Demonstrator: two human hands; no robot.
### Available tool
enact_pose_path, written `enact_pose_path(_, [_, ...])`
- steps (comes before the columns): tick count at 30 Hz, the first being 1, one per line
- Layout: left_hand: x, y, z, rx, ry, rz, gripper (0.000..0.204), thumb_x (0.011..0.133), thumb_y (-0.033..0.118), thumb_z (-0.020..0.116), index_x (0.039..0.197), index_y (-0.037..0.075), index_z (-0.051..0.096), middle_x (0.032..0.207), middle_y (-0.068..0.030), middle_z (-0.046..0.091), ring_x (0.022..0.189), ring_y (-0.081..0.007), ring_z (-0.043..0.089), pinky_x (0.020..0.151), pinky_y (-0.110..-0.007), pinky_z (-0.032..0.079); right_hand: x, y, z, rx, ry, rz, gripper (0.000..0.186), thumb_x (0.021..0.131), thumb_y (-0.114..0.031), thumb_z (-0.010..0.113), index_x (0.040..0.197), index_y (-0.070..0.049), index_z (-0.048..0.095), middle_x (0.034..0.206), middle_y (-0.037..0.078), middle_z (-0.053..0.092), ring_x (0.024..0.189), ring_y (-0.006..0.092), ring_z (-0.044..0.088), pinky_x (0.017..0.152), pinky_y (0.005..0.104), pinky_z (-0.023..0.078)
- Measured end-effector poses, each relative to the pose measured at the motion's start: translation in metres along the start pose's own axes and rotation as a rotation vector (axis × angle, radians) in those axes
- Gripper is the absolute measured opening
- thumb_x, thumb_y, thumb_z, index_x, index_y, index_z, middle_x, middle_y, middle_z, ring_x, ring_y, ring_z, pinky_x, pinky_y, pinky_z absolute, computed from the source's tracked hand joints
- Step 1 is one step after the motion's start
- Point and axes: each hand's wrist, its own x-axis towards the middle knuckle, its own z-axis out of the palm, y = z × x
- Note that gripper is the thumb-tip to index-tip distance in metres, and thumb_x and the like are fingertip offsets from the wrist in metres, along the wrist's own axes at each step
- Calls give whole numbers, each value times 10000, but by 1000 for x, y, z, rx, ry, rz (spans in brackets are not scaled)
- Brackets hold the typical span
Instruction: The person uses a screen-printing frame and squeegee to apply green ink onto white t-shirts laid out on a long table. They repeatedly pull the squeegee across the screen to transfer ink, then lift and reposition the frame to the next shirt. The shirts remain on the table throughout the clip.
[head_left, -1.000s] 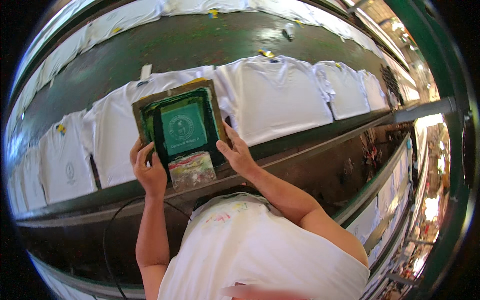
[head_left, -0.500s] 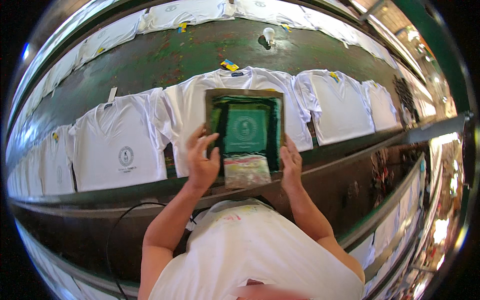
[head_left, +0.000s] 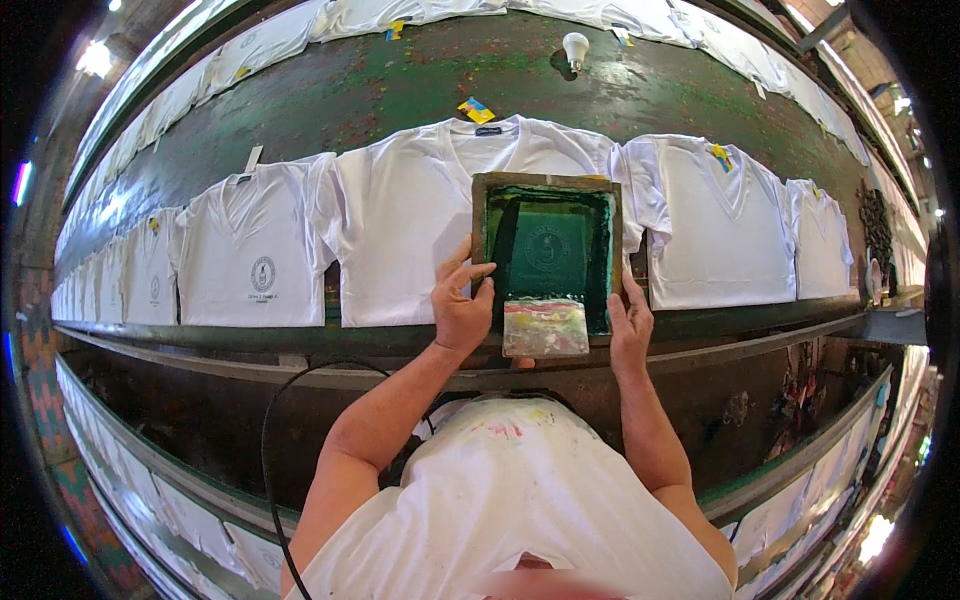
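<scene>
Both my hands hold a wooden-edged printing screen (head_left: 482, 225) by its sides. Its dark green mesh (head_left: 546, 250) carries a round emblem. My left hand (head_left: 464, 308) grips the left edge, with thumb and forefinger bent against it. On the right edge, my right hand (head_left: 630, 326) is closed with its fingers along the side. A paint-smeared squeegee (head_left: 545, 328) lies at the near end of the screen. Beneath is a white V-neck T-shirt (head_left: 400, 230), its lower right part covered by the screen. Whether the screen touches the cloth, I cannot tell.
A T-shirt (head_left: 225, 265) with a dark round print lies to the left; an unprinted-looking one (head_left: 710, 240) lies right. A light bulb (head_left: 575, 50) stands on the green table (head_left: 420, 85). A black cable (head_left: 266, 430) loops by my left arm. More shirts (head_left: 410, 12) line the far edge.
The screen has shifted right relative to the middle T-shirt, carried by both hands, and its mesh looks darker. The whole view has turned somewhat. My grip stays on both sides.
</scene>
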Motion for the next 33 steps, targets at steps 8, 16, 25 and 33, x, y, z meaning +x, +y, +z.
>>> enact_pose_path(8, [8, -8, 7, -10, 28, -76, 274, 897, -81, 792, 1116, 67, 863, 1615, -237, 642, 1456, -352, 634, 1164, -418, 540, 18, 1, 6, -119, -32, -78, 599, 1124, -243, 717, 1603, 85, 570, 1549, 209, 645, 1429, 300, 608, 1228, 410, 447])
enact_pose_path(16, [8, -18, 5, -113, 11, -116, 194, 935, -70, 790, 1092, 31, 843, 1632, -218, 623, 1300, -229, 700, 947, -298, 605, 17, 12, 5, -226, -15, -69, 610, 1119, -240, 709, 1606, 99, 566, 1606, 230, 615, 1494, 311, 570, 1291, 403, 386])
enact_pose_path(25, [8, -24, 5, -163, 11, -125, 179, 932, -68, 796, 1077, 31, 830, 1631, -211, 631, 1300, -209, 687, 960, -288, 582, 4, -42, -5, -511, -101, -358, 612, 1028, -225, 810, 1563, 14, 632, 1527, 211, 657, 1409, 378, 617, 1212, 477, 469])
enact_pose_path(33, [10, -19, 5, -93, -1, -85, 275, 923, -54, 807, 1190, 11, 801, 1622, -200, 632, 1341, -253, 689, 1041, -353, 598, -13, -91, 12, -843, -543, -615, 520, 846, -41, 830, 1360, -56, 759, 1364, 138, 728, 1295, 373, 665, 1124, 503, 542])
